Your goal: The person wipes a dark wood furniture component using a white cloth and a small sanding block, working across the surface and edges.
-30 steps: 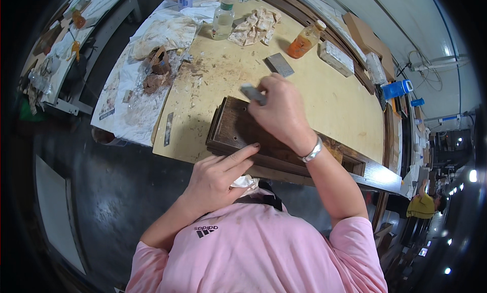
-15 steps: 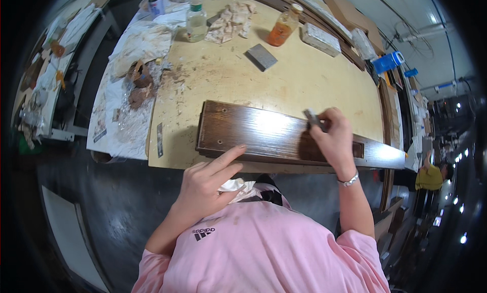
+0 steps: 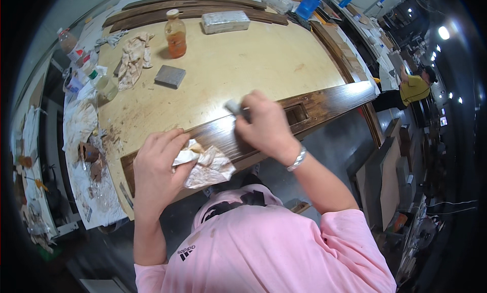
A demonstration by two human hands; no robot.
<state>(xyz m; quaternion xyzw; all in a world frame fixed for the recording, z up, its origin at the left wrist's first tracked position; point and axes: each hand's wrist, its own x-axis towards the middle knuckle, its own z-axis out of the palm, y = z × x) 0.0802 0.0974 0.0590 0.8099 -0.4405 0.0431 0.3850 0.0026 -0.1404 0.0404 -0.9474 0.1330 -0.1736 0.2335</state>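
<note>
A long dark-brown wooden board (image 3: 335, 101) with a glossy grain lies along the near edge of the table; a rectangular recess (image 3: 296, 114) is cut into it. My right hand (image 3: 269, 124) is over the middle of the board, fingers closed round a small grey block (image 3: 233, 108) that looks like a sanding sponge and is slightly blurred. At the board's left end rests my left hand (image 3: 160, 161), a crumpled, brown-stained white cloth (image 3: 210, 167) gripped between thumb and fingers and hanging over the board's near edge.
A larger grey block (image 3: 170, 76), a bottle of orange liquid (image 3: 176, 39), a wrapped whitish block (image 3: 225, 22) and a stained rag (image 3: 134, 60) sit farther back. Dark wooden strips (image 3: 203, 14) line the far edge. A person in yellow (image 3: 417, 88) stands off to the right.
My view has turned, so the board now slants up to the right. My left hand has come onto the board with the cloth. The right hand still holds the grey block, now left of the recess.
</note>
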